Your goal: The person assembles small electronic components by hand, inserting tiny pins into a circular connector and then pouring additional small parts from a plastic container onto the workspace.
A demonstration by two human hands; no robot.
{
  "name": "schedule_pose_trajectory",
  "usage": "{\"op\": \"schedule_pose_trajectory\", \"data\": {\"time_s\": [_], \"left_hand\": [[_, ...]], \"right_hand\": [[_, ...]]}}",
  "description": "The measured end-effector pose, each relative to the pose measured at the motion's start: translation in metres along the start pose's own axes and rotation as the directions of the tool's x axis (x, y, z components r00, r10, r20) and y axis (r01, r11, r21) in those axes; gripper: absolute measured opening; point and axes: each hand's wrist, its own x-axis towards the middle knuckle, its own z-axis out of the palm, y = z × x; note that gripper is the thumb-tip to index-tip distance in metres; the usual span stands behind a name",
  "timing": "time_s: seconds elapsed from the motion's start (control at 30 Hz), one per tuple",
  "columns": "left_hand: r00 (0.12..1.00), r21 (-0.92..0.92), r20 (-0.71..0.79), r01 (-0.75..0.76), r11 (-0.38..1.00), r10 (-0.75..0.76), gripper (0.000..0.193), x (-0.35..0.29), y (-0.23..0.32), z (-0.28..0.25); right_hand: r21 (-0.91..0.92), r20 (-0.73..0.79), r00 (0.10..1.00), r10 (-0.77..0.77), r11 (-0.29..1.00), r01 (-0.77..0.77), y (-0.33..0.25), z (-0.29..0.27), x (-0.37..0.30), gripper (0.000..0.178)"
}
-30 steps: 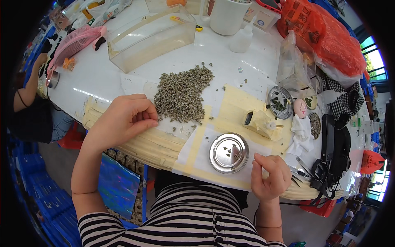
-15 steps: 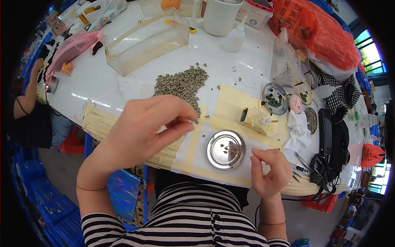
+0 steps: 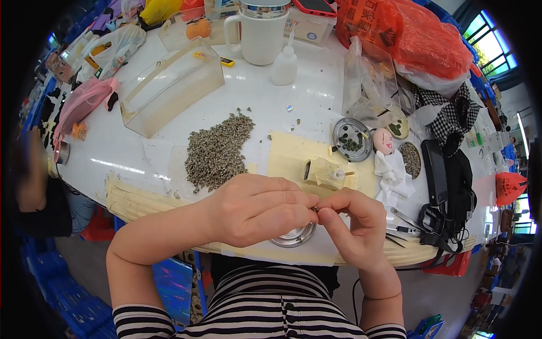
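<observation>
My left hand (image 3: 262,209) and my right hand (image 3: 357,223) meet fingertip to fingertip above the near edge of the table. Both are closed in a pinch around a small brownish metal piece (image 3: 315,208), too tiny to make out in detail. Under the left hand's fingers, a round shiny metal dish (image 3: 296,238) is mostly hidden. A heap of small metal parts (image 3: 220,151) lies beyond my left wrist. Just past the fingertips stands a yellow-taped block (image 3: 327,174) with a thin peg sticking out of it, on a yellow-taped patch.
A clear plastic tray (image 3: 175,90), white mug (image 3: 262,37) and squeeze bottle (image 3: 284,68) stand farther back. To the right are a round dish with dark pieces (image 3: 352,141), crumpled tissue (image 3: 390,172), tweezers (image 3: 403,217) and black straps (image 3: 443,198). Another person's arm (image 3: 31,175) shows at far left.
My left hand has moved right, from beside the heap to over the dish, meeting my right hand. The right hand has shifted slightly up and left. The view has turned a little.
</observation>
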Motion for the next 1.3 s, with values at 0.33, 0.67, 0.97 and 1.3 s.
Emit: {"op": "schedule_pose_trajectory", "data": {"time_s": [0.33,0.67,0.97,1.3], "left_hand": [[0.93,-0.068,0.092,0.363,0.929,-0.356,0.025,0.0,0.007,-0.002],[0.915,-0.119,0.084,0.403,0.907,-0.396,0.022,-0.001,0.01,-0.002],[0.913,-0.09,0.087,0.405,0.91,-0.398,0.022,-0.002,0.011,-0.004],[0.926,-0.001,0.05,0.374,0.928,-0.373,0.021,-0.002,0.01,-0.003]], "right_hand": [[-0.003,-0.012,1.0,-0.014,1.0,0.014,0.005,0.003,-0.002,0.002],[-0.062,-0.005,0.997,-0.079,0.995,0.078,0.005,0.004,0.0,0.001],[0.06,-0.016,0.999,0.03,0.998,-0.029,0.008,0.007,-0.003,0.005],[-0.065,-0.062,0.991,-0.119,0.991,0.115,0.009,0.006,-0.002,0.011]]}}
